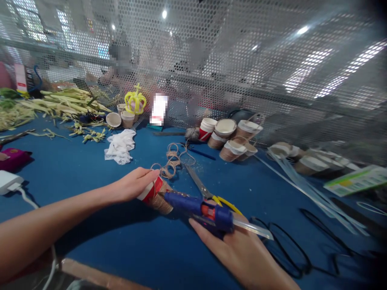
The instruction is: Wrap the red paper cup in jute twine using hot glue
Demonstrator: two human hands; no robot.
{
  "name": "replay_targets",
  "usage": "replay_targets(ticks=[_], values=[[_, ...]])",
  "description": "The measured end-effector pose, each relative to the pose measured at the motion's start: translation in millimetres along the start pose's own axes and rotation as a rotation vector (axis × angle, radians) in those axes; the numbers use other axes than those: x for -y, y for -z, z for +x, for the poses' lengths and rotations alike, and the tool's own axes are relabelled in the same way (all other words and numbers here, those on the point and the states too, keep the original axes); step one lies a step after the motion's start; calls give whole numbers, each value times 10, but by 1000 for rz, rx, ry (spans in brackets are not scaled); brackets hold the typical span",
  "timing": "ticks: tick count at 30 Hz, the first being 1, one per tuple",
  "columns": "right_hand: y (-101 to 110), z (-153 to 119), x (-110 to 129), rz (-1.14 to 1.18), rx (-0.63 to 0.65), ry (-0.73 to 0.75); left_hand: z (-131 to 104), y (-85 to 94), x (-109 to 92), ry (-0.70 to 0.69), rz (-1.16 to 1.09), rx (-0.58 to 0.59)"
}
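Note:
My left hand (136, 183) is closed on a red and white paper cup (155, 186), held tilted. Brown twine (161, 201) wraps part of the cup, and a loose length of twine (171, 163) lies coiled behind it. My right hand (223, 241) grips a blue glue gun (193, 204) with a clear glue stick projecting from its back. The gun's nozzle is at the twine-wrapped side of the cup; whether it touches cannot be made out. Scissors (198, 181) with yellow handles lie just behind the gun.
Twine-wrapped cups (231, 151) stand at the back right. Clear glue sticks (311, 189) and a black cable (290, 241) lie at right. A white cloth (121, 146), pale plant strips (66, 102) and a yellow crown (135, 102) are left of centre, before a perforated screen (205, 60).

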State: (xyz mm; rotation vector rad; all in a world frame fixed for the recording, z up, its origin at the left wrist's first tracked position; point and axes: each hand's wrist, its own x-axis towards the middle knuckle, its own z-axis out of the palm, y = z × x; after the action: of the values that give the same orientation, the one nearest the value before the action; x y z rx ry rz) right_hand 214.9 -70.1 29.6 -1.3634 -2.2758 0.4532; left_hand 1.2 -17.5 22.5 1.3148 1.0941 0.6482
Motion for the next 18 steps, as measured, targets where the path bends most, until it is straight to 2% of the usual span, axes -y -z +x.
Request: replay_targets(ticks=[7,12,18], values=[[-22,-28,-4,-3,-42,37,19,14,55,0,-18,-11],[-60,-44,-50,-10,25,-9,56,11,90,11,-51,-11],[-48,-45,-28,2,4,-12,34,6,79,-5,-3,-27]])
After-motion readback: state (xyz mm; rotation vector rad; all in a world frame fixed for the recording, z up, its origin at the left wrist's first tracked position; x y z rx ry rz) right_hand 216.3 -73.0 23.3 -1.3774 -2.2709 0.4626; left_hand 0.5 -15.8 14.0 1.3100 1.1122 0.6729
